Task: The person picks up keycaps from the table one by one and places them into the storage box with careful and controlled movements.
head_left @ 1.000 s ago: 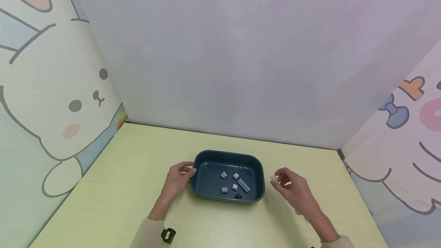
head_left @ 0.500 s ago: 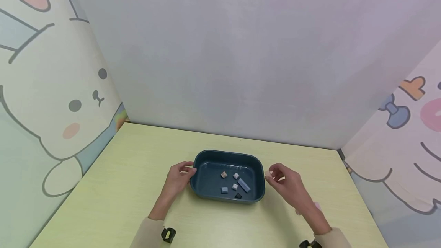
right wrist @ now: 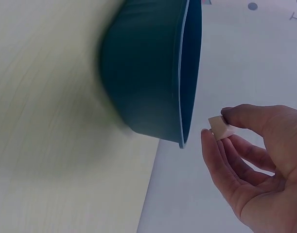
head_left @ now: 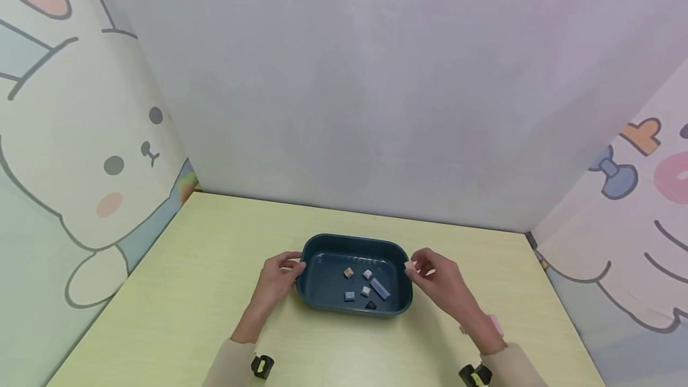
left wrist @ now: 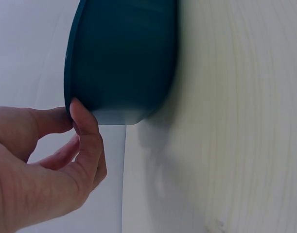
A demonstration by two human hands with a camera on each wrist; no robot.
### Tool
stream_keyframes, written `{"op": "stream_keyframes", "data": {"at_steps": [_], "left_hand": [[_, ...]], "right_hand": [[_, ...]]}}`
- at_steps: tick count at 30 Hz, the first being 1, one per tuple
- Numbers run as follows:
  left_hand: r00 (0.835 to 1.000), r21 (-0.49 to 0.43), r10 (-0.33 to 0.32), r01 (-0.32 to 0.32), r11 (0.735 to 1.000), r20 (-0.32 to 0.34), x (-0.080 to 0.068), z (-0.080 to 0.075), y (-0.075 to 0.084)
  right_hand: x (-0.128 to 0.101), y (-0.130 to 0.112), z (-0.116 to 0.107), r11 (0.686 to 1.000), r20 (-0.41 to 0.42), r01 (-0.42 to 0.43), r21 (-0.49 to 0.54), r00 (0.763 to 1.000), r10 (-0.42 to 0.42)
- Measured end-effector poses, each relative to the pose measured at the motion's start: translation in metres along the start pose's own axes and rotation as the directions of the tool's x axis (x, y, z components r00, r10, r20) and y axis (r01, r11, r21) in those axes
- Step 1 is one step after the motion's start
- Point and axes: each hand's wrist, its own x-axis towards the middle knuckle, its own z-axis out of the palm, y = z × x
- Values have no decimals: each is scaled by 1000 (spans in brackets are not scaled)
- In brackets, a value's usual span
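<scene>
A dark teal tray (head_left: 314, 300) sits on the pale yellow table (head_left: 188, 267) and holds several small blocks (head_left: 368, 275), among them a longer blue block (head_left: 380, 288). My left hand (head_left: 276, 279) grips the tray's left rim (left wrist: 70, 104), thumb on the edge. My right hand (head_left: 438, 279) hovers at the tray's right rim (right wrist: 184, 136) and pinches a small cream block (head_left: 410, 266) between thumb and forefinger; the right wrist view shows that cream block (right wrist: 217, 127) just outside the rim.
Walls close the table in on three sides: a rabbit drawing (head_left: 107, 166) on the left panel, a plain grey panel behind, cartoon shapes (head_left: 623, 172) on the right. Bare tabletop lies around the tray.
My right hand has carried the cream block leftward, from well right of the tray up to its right rim. The left hand and the tray have stayed put.
</scene>
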Motion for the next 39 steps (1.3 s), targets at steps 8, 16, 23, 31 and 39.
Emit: {"op": "stream_keyframes", "data": {"at_steps": [8, 16, 23, 31, 39], "left_hand": [[1000, 15, -13, 13, 1000, -2, 0, 0, 1], [1000, 7, -13, 13, 1000, 1, -1, -1, 1], [1000, 4, -13, 13, 1000, 2, -1, -1, 3], [1000, 2, -12, 11, 1000, 6, -1, -1, 3], [1000, 5, -13, 13, 1000, 4, -2, -1, 5]], "right_hand": [[7, -2, 4, 1000, 33, 0, 23, 999, 0], [13, -4, 8, 998, 56, 58, 10, 997, -59], [20, -2, 14, 998, 80, 60, -18, 995, -59], [25, -3, 20, 998, 93, 60, -21, 994, -58], [30, -7, 22, 996, 97, 90, -25, 991, -87]]}}
